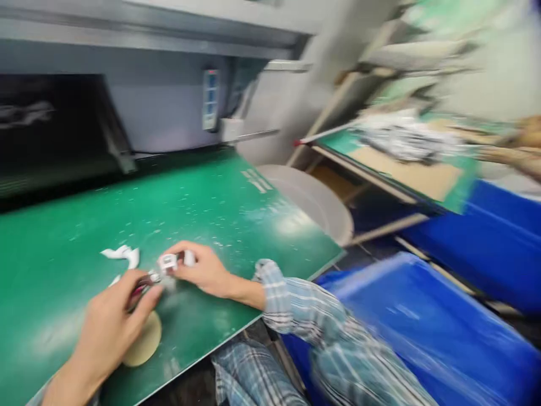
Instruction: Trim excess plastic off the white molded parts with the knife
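My left hand (112,318) is closed, thumb against fingers, around a small dark and red item with a whitish tip (154,276); blur hides its kind. Just beyond it, my right hand (203,270) pinches a small white piece (169,261) with a dark mark on its face. The two held things are very close together; whether they touch I cannot tell. Partly under my left hand lies a round pale-yellow disc (146,341) on the green tabletop (203,197). A curved white scrap (124,254) rests just past my left fingers.
Behind the table stand a dark screen (51,129) and a power strip (210,100) on the wall. A round grey stool-like surface (313,197) is beyond the right edge. Blue bins (422,316) stand at the right, below a side table (406,175) with a silvery-white pile.
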The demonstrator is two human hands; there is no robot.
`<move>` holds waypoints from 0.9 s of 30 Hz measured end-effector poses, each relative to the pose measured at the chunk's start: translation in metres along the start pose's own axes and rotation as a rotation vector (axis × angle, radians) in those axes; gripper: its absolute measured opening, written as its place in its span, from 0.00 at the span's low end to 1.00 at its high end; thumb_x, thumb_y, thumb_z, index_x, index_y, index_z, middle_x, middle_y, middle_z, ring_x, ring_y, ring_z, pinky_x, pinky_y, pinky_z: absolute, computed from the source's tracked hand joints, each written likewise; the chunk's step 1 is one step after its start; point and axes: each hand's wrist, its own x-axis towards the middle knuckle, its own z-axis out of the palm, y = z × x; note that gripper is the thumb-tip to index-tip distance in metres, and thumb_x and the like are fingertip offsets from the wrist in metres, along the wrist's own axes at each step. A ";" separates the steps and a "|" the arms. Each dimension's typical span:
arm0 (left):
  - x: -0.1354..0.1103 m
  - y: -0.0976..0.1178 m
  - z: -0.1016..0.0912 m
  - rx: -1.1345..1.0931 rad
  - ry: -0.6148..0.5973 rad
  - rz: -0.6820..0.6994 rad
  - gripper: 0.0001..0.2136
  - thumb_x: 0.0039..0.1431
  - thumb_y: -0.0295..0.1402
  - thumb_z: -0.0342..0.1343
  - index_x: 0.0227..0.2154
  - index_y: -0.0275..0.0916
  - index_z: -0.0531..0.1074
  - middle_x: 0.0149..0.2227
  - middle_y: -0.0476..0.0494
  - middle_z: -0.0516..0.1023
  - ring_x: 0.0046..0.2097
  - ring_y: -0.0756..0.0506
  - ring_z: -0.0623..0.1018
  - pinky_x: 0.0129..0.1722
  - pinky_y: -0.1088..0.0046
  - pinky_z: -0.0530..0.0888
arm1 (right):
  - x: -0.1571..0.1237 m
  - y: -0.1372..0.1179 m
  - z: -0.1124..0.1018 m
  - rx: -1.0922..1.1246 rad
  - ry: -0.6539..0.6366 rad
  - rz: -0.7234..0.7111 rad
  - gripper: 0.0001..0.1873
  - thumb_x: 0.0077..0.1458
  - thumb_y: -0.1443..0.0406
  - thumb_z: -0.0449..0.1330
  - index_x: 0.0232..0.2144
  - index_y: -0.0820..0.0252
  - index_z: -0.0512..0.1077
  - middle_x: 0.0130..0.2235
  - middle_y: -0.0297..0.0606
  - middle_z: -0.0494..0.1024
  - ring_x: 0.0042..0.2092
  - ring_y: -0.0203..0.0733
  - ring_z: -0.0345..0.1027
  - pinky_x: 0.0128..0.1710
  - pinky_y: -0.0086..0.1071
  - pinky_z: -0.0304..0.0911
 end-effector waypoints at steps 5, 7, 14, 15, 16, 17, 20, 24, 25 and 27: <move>-0.006 -0.003 0.009 -0.041 0.011 0.012 0.16 0.74 0.47 0.49 0.36 0.42 0.72 0.26 0.53 0.76 0.24 0.49 0.72 0.27 0.74 0.66 | -0.003 0.002 -0.004 -0.103 -0.054 -0.213 0.08 0.62 0.59 0.68 0.41 0.54 0.82 0.44 0.41 0.81 0.41 0.42 0.72 0.38 0.34 0.64; -0.007 -0.004 0.012 -0.068 -0.010 0.028 0.15 0.75 0.45 0.49 0.36 0.42 0.71 0.27 0.53 0.76 0.25 0.49 0.72 0.28 0.74 0.66 | -0.006 0.001 -0.002 -0.148 -0.058 -0.244 0.07 0.63 0.61 0.66 0.43 0.53 0.82 0.44 0.41 0.81 0.42 0.43 0.73 0.38 0.35 0.65; -0.010 -0.003 0.010 -0.160 -0.092 0.014 0.14 0.75 0.43 0.48 0.36 0.40 0.70 0.26 0.53 0.72 0.25 0.50 0.67 0.28 0.73 0.63 | -0.007 0.002 0.000 -0.238 -0.037 -0.354 0.06 0.64 0.65 0.66 0.43 0.53 0.81 0.43 0.41 0.83 0.41 0.42 0.75 0.35 0.34 0.67; -0.009 -0.003 0.010 -0.177 -0.106 0.001 0.14 0.75 0.42 0.48 0.36 0.40 0.70 0.25 0.54 0.71 0.24 0.50 0.66 0.27 0.73 0.62 | -0.007 0.002 0.000 -0.251 -0.031 -0.363 0.06 0.64 0.65 0.65 0.43 0.53 0.81 0.43 0.41 0.83 0.41 0.42 0.75 0.35 0.35 0.67; -0.009 -0.002 0.009 -0.193 -0.117 -0.012 0.14 0.75 0.42 0.48 0.35 0.40 0.70 0.25 0.54 0.70 0.24 0.51 0.65 0.27 0.73 0.62 | -0.008 0.002 -0.001 -0.267 -0.026 -0.368 0.06 0.65 0.65 0.65 0.43 0.52 0.81 0.43 0.41 0.83 0.41 0.42 0.76 0.35 0.35 0.68; -0.009 -0.001 0.009 -0.209 -0.127 -0.022 0.14 0.75 0.42 0.48 0.35 0.40 0.70 0.24 0.55 0.69 0.24 0.51 0.64 0.26 0.73 0.61 | -0.008 0.001 -0.001 -0.284 -0.022 -0.371 0.06 0.65 0.65 0.65 0.43 0.52 0.82 0.43 0.41 0.83 0.41 0.43 0.76 0.35 0.35 0.68; -0.008 0.000 0.010 -0.251 -0.142 -0.028 0.15 0.75 0.41 0.48 0.31 0.40 0.67 0.23 0.55 0.66 0.23 0.51 0.61 0.25 0.74 0.58 | -0.010 0.000 -0.001 -0.314 -0.016 -0.391 0.06 0.65 0.64 0.64 0.43 0.52 0.82 0.43 0.41 0.83 0.41 0.43 0.76 0.38 0.37 0.71; -0.008 -0.002 0.011 -0.278 -0.137 0.002 0.16 0.75 0.39 0.48 0.29 0.41 0.62 0.23 0.55 0.64 0.24 0.51 0.60 0.25 0.74 0.58 | -0.011 -0.001 -0.001 -0.322 -0.012 -0.408 0.06 0.65 0.65 0.65 0.44 0.52 0.82 0.43 0.41 0.83 0.42 0.44 0.77 0.44 0.40 0.73; -0.008 -0.002 0.011 -0.277 -0.132 0.011 0.16 0.75 0.39 0.48 0.28 0.41 0.61 0.23 0.55 0.63 0.24 0.51 0.60 0.26 0.74 0.58 | -0.011 -0.001 -0.001 -0.324 -0.011 -0.409 0.07 0.65 0.65 0.65 0.44 0.52 0.82 0.44 0.41 0.84 0.42 0.44 0.77 0.44 0.40 0.74; -0.008 -0.003 0.011 -0.270 -0.122 0.024 0.17 0.75 0.38 0.48 0.28 0.41 0.59 0.23 0.56 0.62 0.24 0.51 0.60 0.26 0.74 0.57 | -0.012 0.000 -0.001 -0.330 -0.011 -0.409 0.07 0.65 0.66 0.65 0.44 0.52 0.82 0.44 0.41 0.84 0.42 0.44 0.77 0.45 0.40 0.74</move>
